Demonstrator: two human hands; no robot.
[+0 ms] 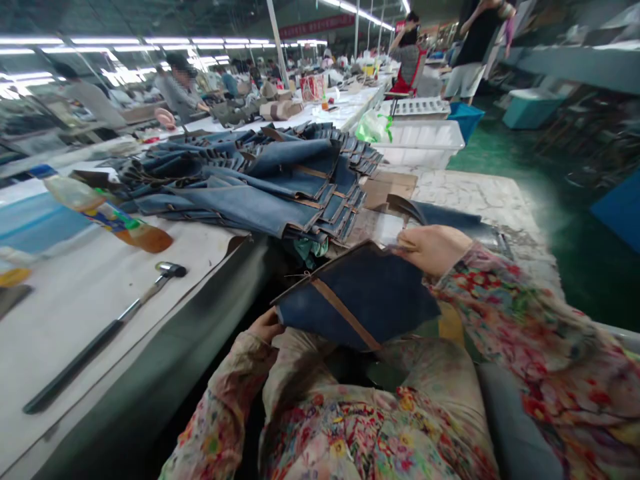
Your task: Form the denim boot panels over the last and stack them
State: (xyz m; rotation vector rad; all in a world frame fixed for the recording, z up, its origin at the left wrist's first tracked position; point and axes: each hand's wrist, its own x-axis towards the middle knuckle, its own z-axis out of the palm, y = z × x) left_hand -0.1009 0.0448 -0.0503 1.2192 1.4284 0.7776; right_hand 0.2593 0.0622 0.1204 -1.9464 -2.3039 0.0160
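I hold a dark blue denim piece (365, 293) with a tan strip across it, over my lap. My left hand (265, 325) grips its lower left corner, fingers closed under the edge. My right hand (434, 248) is closed on its upper right edge, beside a clear plastic sheet (376, 228). Both sleeves are floral. A large pile of similar denim pieces (260, 180) lies on the table just beyond the piece.
A hammer (100, 333) and a tilted drink bottle (107, 213) lie on the white table (75, 300) at left. White bins (425, 143) stand behind the pile. Other people work at far tables; two stand in the green-floored aisle at right.
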